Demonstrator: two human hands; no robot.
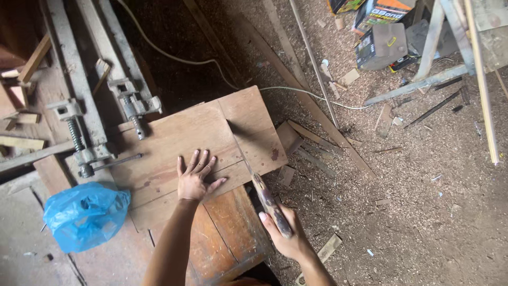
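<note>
Two hands worked one wooden panel on the bench: the left hand lay flat with fingers spread on its near half, while the right hand gripped a handsaw whose blade ran near-to-far along the cut just right of that palm

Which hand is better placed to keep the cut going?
Right. The right hand grips the saw, blade already in the board. The left hand lies flat on the board, holding it down.
</note>
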